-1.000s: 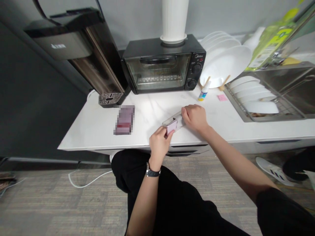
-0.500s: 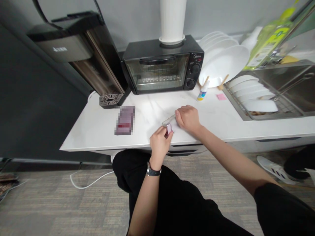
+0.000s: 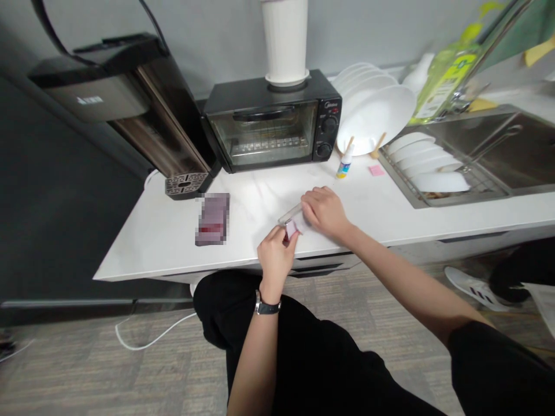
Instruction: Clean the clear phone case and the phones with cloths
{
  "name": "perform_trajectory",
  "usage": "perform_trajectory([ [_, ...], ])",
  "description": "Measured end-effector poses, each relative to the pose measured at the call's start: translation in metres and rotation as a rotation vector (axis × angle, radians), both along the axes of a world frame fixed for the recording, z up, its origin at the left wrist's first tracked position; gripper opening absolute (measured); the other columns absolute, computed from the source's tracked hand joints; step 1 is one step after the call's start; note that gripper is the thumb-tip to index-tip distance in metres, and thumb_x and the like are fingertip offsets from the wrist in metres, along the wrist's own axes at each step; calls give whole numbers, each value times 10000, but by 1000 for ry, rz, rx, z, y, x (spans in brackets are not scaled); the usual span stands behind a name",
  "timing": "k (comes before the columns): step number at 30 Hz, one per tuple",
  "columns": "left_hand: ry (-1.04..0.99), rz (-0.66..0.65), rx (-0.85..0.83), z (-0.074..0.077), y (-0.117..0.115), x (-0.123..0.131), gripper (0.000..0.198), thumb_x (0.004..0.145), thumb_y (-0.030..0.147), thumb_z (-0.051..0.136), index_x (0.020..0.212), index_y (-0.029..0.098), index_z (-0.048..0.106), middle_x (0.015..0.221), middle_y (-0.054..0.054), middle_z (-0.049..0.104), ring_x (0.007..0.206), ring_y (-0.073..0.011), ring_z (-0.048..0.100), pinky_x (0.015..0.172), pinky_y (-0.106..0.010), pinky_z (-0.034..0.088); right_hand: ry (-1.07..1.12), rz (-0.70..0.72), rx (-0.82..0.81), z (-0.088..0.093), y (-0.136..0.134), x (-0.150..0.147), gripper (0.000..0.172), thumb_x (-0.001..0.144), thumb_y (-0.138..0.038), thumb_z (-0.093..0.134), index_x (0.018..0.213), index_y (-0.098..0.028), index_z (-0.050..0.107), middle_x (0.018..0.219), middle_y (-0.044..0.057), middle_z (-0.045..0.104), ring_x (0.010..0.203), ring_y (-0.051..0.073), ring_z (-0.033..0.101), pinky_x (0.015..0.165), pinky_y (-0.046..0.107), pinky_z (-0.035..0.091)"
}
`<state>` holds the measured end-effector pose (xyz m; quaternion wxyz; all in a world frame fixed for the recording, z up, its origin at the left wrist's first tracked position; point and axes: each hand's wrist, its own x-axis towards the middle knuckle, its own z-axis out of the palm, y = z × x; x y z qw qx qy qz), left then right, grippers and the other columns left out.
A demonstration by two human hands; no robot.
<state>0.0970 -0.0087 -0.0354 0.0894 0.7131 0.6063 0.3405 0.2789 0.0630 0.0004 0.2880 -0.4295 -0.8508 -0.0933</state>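
Observation:
My left hand (image 3: 276, 251), wearing a dark-strapped watch (image 3: 267, 308), is closed in a pinch at the counter's front edge. Between its thumb and fingers is a small pale pink flat piece (image 3: 291, 229). Just to the right, my right hand (image 3: 324, 211) is closed over a clear, see-through piece (image 3: 289, 215) whose long edge sticks out to the left. The pink piece and the clear piece meet or overlap; I cannot tell whether they are joined. A purple rectangular thing (image 3: 212, 218), pixelated, lies flat on the counter (image 3: 156, 248) to the left.
Behind stand a water dispenser (image 3: 173, 127) and a black toaster oven (image 3: 269, 133) bearing a white pot (image 3: 285, 43). At right are a small bottle (image 3: 345, 163), a pink paper slip (image 3: 376, 170), white plates (image 3: 377, 112), and a sink (image 3: 498, 150) with dishes. Another person's shoe (image 3: 474, 289) shows lower right.
The view has shifted, so the scene sits further left and slightly lower. My right hand has turned a little, its fingers lying further over the clear piece. My left hand keeps its pinch.

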Motion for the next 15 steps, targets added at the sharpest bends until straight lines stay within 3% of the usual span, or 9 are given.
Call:
perform_trajectory([
  [4, -7, -18, 41, 0, 0, 1, 296, 1005, 381, 711, 775, 202, 658, 777, -29, 682, 697, -170, 626, 643, -289, 368, 96, -172, -13, -5, -2, 7, 435, 1103, -257, 309, 793, -220, 611, 779, 90, 673, 775, 261, 509, 766, 422, 311],
  [10, 28, 86, -49, -7, 0, -1, 77, 876, 122, 712, 854, 194, 720, 817, -65, 726, 749, -226, 679, 693, -305, 440, -8, 80, 67, -6, -28, -42, 451, 1126, -371, 345, 848, -212, 662, 792, 69, 675, 790, 244, 518, 767, 420, 311],
  [12, 19, 70, -43, -6, 0, -1, 69, 875, 135, 723, 848, 198, 718, 839, -65, 733, 765, -226, 682, 697, -302, 443, -32, 108, 52, -7, -22, -33, 477, 1128, -419, 338, 848, -216, 667, 795, 74, 677, 789, 249, 520, 747, 418, 301],
  [15, -2, -14, 18, -2, -1, -1, 199, 965, 259, 715, 778, 209, 671, 814, -34, 701, 745, -183, 653, 679, -278, 410, 21, -3, -2, -7, -4, -1, 487, 1124, -382, 309, 810, -221, 644, 780, 88, 677, 773, 258, 521, 744, 420, 303],
])
